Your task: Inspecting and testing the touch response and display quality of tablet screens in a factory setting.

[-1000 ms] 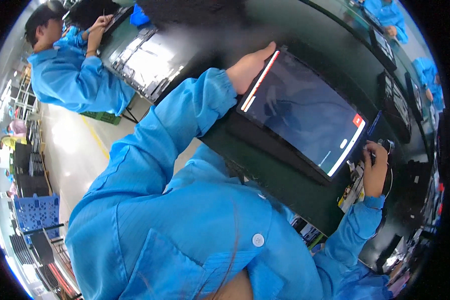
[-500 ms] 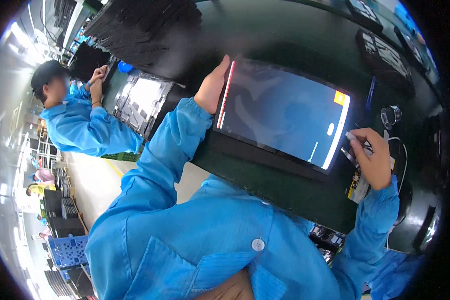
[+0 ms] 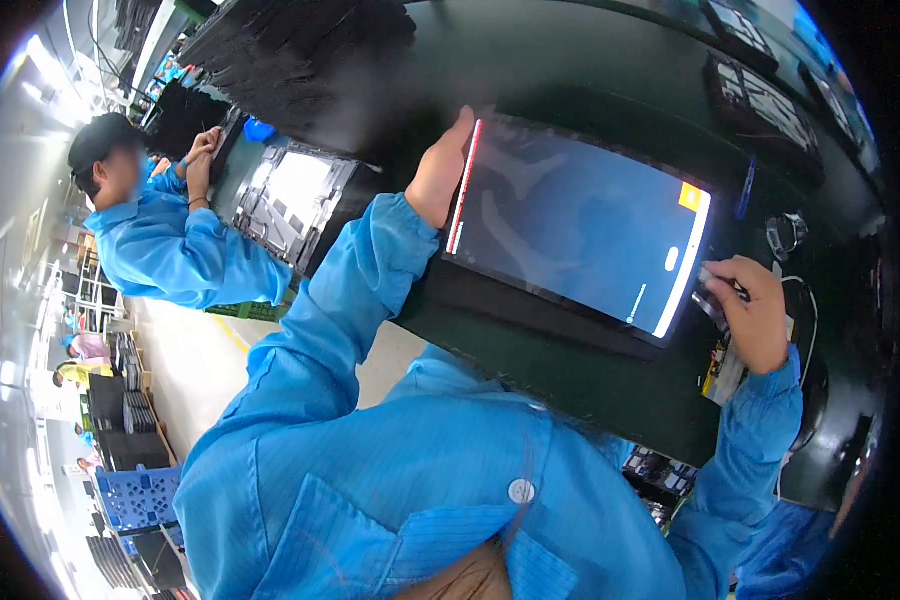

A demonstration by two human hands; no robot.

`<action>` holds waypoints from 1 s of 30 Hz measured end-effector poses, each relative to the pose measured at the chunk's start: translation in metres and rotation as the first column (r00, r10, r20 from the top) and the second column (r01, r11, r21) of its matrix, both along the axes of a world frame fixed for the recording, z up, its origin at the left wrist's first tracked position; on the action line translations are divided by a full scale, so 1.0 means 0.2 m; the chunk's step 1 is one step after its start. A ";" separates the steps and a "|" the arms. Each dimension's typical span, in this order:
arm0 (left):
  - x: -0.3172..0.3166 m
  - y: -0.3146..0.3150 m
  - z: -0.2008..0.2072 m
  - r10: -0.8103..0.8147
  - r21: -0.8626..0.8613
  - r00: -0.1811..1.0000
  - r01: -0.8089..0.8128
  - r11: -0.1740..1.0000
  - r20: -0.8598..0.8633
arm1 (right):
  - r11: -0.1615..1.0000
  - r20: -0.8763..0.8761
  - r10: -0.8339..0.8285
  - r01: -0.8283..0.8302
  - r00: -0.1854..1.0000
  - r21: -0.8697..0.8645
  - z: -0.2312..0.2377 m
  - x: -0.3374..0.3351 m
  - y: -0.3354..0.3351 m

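A tablet with a lit, bluish screen lies tilted in front of me, above the dark work surface. My left hand grips its left edge, the fingers partly hidden behind it. At the opposite short edge, my right hand pinches a small, light-coloured cable plug. The plug's tip is at or just beside the tablet's rim; whether it has gone in I cannot tell. A white cable curves away to the right of that hand.
A blue pen-like stick and a coiled cable lie beyond my right hand. Device frames rest at the far right. Dark stacked sheets stand far left. A co-worker sits at left by an opened panel.
My right hand has brought the plug closer to the tablet's edge. The tablet, still in my left hand, appears slightly farther right in the picture as the whole view shifts.
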State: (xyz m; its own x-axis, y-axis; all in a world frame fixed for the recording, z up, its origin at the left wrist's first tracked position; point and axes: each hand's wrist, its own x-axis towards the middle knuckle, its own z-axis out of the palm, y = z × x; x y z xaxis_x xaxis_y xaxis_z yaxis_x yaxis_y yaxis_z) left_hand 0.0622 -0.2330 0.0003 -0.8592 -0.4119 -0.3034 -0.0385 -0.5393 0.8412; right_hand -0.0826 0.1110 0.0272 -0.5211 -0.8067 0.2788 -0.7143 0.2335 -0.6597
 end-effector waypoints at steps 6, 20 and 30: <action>-0.03 0.04 0.01 0.025 0.052 0.999 -0.023 0.998 -0.043 | 0.999 0.016 -0.023 0.023 1.000 0.042 -0.02 -0.01 0.00; -0.02 0.03 0.03 -0.069 0.107 0.998 0.067 0.992 0.010 | 0.992 0.144 -0.097 0.084 0.985 0.094 -0.03 0.02 -0.04; -0.02 0.01 0.00 -0.089 0.100 0.996 0.090 0.991 -0.018 | 0.997 0.077 -0.077 0.077 0.994 0.005 -0.11 0.00 -0.07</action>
